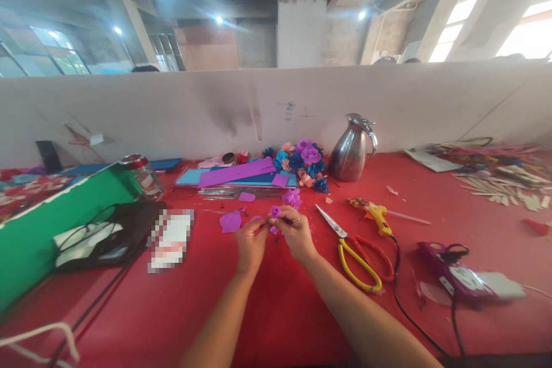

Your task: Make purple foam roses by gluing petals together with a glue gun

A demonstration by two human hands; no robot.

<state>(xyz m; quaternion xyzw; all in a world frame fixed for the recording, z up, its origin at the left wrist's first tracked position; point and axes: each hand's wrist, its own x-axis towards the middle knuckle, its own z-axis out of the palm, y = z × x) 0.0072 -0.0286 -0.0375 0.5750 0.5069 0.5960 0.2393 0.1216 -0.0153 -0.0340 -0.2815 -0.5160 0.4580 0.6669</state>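
Observation:
My left hand [251,243] and my right hand [295,232] meet over the red table [276,305], fingers pinched together around a small purple foam flower bud [275,212]. Both hands grip it, the bud poking up between the thumbs. A loose purple foam petal [231,221] lies just left of my left hand. More purple scraps [292,198] sit just beyond the hands.
Yellow-handled scissors [354,253] and a yellow glue gun [374,214] lie to the right. A steel jug [351,148], a pile of finished foam flowers [302,159] and foam sheets [235,174] stand at the back. A black bag [107,236] lies left, a purple device [452,273] right.

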